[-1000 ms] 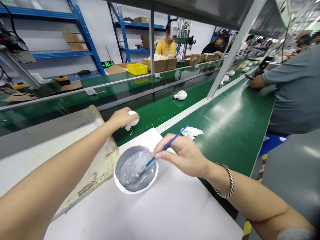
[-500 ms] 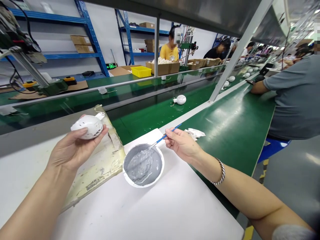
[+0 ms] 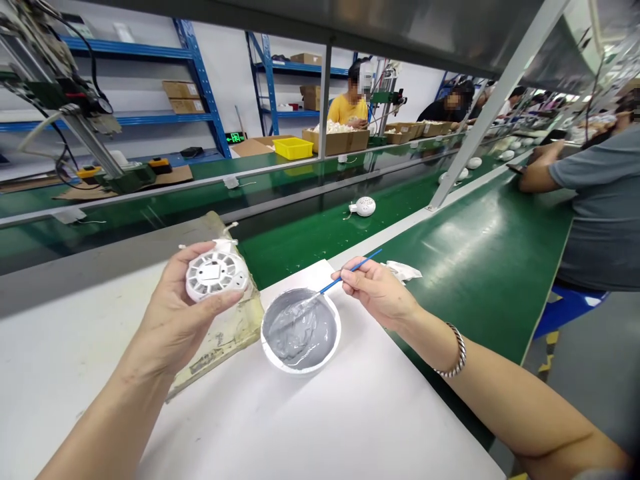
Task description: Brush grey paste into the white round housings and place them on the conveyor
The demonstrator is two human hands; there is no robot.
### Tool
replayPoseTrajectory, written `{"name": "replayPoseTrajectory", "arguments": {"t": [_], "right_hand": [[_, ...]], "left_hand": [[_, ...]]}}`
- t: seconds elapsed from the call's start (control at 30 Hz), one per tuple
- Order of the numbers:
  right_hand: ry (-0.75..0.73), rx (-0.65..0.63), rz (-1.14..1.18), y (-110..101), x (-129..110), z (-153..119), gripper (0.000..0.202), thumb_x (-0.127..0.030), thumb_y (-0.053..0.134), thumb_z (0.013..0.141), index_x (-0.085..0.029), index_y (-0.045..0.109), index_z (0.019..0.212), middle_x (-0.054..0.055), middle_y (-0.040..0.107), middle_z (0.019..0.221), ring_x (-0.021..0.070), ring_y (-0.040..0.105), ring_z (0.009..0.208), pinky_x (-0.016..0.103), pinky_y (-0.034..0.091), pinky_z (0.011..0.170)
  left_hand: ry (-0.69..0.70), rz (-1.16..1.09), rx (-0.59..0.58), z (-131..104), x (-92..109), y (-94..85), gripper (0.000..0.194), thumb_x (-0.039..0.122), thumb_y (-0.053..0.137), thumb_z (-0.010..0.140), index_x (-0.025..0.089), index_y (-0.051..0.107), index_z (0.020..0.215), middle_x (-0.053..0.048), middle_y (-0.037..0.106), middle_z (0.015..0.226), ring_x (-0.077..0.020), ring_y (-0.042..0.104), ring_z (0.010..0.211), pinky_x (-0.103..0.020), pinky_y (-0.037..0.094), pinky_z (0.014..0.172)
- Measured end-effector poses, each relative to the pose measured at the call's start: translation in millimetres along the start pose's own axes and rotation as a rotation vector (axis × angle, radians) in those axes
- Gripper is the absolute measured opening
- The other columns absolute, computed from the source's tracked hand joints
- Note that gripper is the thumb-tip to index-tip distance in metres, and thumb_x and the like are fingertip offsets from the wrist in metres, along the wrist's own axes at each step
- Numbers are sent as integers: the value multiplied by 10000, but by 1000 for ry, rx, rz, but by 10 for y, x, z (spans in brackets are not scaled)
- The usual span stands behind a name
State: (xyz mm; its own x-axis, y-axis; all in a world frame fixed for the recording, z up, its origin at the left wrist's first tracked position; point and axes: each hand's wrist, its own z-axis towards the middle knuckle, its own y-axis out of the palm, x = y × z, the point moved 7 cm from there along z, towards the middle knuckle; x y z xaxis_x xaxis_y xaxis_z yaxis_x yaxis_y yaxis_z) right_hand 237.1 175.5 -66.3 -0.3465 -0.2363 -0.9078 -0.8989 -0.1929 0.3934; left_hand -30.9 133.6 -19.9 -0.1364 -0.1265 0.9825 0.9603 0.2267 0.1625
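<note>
My left hand [image 3: 187, 307] is closed round a white round plastic housing [image 3: 213, 275], its slotted, vented face turned towards me. Between the thumb and fingers of my right hand [image 3: 375, 290] is a thin blue-handled paintbrush [image 3: 330, 287]. The brush slants down to the left, its tip in the thick grey paste. That paste fills much of a white bowl [image 3: 336, 333], which stands on a white sheet [image 3: 320, 427] between my hands. The brush's bristles are partly lost in the paste.
A worn, taped board [image 3: 250, 320] lies left of the bowl. Beyond it runs a green conveyor belt [image 3: 295, 237] carrying another white housing [image 3: 365, 207]. Crumpled white tissue [image 3: 404, 271] lies on the green table [image 3: 480, 253]. A slanted metal post [image 3: 493, 107] rises beside the belt; a co-worker [image 3: 610, 207] sits at right.
My left hand has turned the housing so that its vented face shows. The brush stays in the bowl with its tip in the paste. The whole view has shifted slightly.
</note>
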Motion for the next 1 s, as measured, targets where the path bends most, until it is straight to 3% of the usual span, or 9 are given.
{"name": "replayPoseTrajectory", "arguments": {"t": [0.13, 0.27, 0.37, 0.43, 0.53, 0.63, 0.8, 0.9, 1.0], "right_hand": [[-34, 16, -17, -1, -29, -10, 351, -333, 843, 617, -180, 574, 784, 5, 728, 806, 62, 569, 606, 248, 440, 679], [-32, 16, 15, 5, -20, -1, 320, -327, 835, 636, -169, 590, 768, 5, 723, 798, 46, 549, 589, 220, 422, 638], [-11, 23, 53, 3, -2, 15, 300, -319, 836, 635, -162, 605, 743, 0, 712, 786, 41, 531, 579, 209, 401, 596], [7, 24, 86, 3, 12, 26, 287, -305, 843, 628, -158, 618, 730, -5, 708, 782, 36, 524, 584, 202, 391, 586], [27, 21, 124, -3, 29, 35, 268, -301, 847, 627, -158, 643, 726, -12, 699, 779, 28, 520, 599, 193, 393, 595], [39, 18, 146, -18, 49, 38, 259, -309, 847, 632, -164, 657, 733, -20, 690, 787, 23, 523, 608, 185, 400, 603], [65, 5, 176, -9, 76, 33, 246, -305, 846, 637, -168, 671, 744, -40, 637, 695, 26, 516, 587, 181, 405, 591], [82, -2, 191, 58, 17, 34, 252, -317, 840, 644, -162, 675, 755, -53, 587, 627, 29, 511, 581, 174, 414, 588], [67, -11, 233, 204, -141, 40, 242, -310, 830, 657, -167, 666, 763, -51, 611, 677, 20, 513, 589, 163, 419, 589]], "left_hand": [[-38, 2, -77, -146, 65, 159, 608, 148, 881, 510, 299, 618, 1037, -2, 681, 931, -135, 660, 765, -206, 571, 729], [-123, -39, -150, -239, 95, 256, 621, 115, 880, 474, 324, 582, 977, -4, 703, 872, -202, 698, 712, -291, 604, 689], [-222, -127, -38, -268, 110, 212, 624, 122, 861, 445, 283, 651, 1010, -44, 701, 967, -253, 700, 771, -349, 625, 679], [-261, -234, 54, -288, 140, 188, 508, 163, 796, 500, 212, 691, 994, -86, 688, 1054, -310, 693, 851, -406, 633, 669], [-274, -305, 93, -308, 195, 204, 380, 153, 687, 535, 178, 700, 914, -116, 699, 1014, -366, 681, 905, -448, 632, 635], [-243, -203, 86, -300, 212, 187, 385, 128, 726, 517, 239, 688, 884, -78, 711, 951, -324, 693, 845, -399, 629, 623], [-95, 25, 73, -231, 212, 77, 444, 241, 867, 493, 284, 691, 899, -25, 706, 904, -178, 660, 672, -194, 557, 529], [-76, 0, 24, -202, 187, 81, 384, 417, 841, 569, 262, 693, 888, -35, 693, 829, -180, 638, 644, -225, 543, 523], [-179, -54, -31, -217, 101, 144, 414, 580, 733, 655, 213, 687, 842, -68, 688, 783, -199, 635, 641, -268, 544, 546]]}}
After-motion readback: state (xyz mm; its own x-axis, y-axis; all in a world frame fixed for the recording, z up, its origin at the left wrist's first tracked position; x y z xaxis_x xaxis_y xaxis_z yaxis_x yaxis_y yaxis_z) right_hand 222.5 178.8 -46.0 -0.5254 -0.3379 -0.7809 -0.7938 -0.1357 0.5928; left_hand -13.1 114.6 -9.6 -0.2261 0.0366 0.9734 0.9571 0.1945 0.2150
